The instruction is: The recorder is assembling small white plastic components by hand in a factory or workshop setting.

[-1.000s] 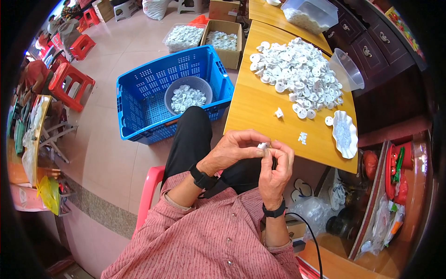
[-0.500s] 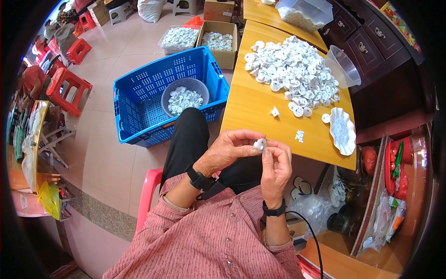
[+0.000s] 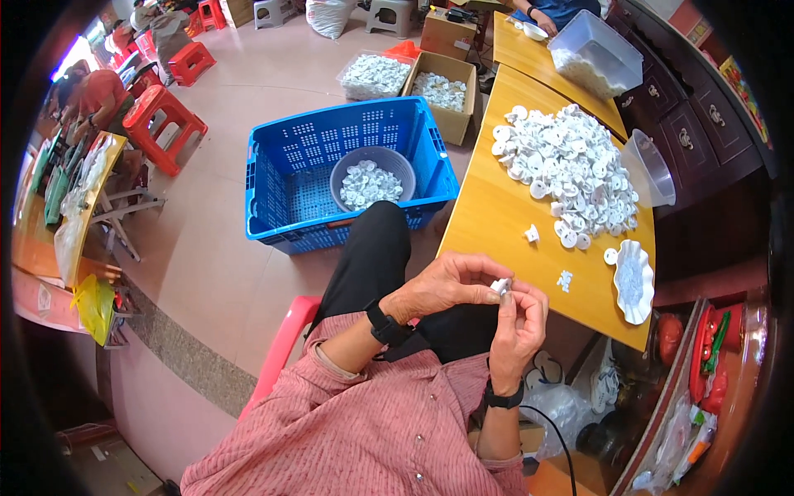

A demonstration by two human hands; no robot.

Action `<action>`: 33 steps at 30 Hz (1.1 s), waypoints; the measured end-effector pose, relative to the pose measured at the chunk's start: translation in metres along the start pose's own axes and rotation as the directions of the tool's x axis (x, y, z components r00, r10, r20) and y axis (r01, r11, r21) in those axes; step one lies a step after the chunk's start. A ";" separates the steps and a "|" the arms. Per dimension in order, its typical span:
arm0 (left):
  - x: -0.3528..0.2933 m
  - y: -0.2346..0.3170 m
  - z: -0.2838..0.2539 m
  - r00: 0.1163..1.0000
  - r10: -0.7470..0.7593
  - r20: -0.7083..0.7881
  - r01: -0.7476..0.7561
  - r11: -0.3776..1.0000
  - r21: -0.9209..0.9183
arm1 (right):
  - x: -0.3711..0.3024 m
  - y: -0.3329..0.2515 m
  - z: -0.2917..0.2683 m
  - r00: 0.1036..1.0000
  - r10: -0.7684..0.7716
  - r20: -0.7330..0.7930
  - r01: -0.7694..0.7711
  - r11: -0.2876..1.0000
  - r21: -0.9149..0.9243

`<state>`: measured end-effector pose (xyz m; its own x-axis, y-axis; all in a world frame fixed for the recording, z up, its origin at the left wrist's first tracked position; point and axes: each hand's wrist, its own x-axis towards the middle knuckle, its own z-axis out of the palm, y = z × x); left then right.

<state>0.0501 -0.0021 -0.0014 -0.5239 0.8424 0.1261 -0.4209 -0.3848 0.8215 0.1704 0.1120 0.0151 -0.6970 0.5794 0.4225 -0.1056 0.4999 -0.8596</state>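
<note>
Between the fingertips of my left hand [image 3: 459, 285] is a small white plastic part [image 3: 500, 286], pinched in front of my chest near the table's edge. My right hand [image 3: 519, 322] meets it from the other side, thumb and fingers closed on the same part. On the yellow table [image 3: 496, 223] lies a large heap of round white plastic parts [image 3: 571, 165]. One single white part [image 3: 531, 234] sits apart, and near it is a little cluster of tiny white pieces [image 3: 564, 281]. A wavy-edged white dish [image 3: 645, 307] holds small clear pieces.
Left of the table, a blue crate [image 3: 273, 223] on the floor contains a grey basin [image 3: 405, 171] of white parts. Behind stand a clear tub [image 3: 343, 87] and a cardboard box [image 3: 467, 112], both filled. A clear container [image 3: 649, 169] rests by the heap. Another person's hand [image 3: 542, 21] shows at the far table.
The whole view has shifted, so the table and crate now appear farther right and lower. Both hands still hold the white part together. A co-worker's arm has come into view at the far table.
</note>
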 end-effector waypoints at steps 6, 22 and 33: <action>0.007 0.042 -0.030 0.938 0.113 -0.329 -0.046 0.978 0.205 | -0.001 0.006 0.000 1.000 0.013 -0.019 -0.014 0.998 -0.054; 0.086 0.046 -0.040 0.819 0.553 -0.156 -0.041 0.328 0.944 | 0.005 0.010 -0.003 0.998 -0.068 0.007 0.068 0.974 -0.218; 0.107 0.007 0.013 0.930 0.282 0.237 -0.250 0.010 0.968 | 0.021 0.054 -0.038 0.973 -0.215 -0.081 0.068 0.607 -0.792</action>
<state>0.0007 0.0908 0.0253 -0.4303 0.7642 0.4805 0.8436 0.1511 0.5152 0.1773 0.1754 -0.0111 -0.5980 0.5084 0.6196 0.4498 0.8527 -0.2655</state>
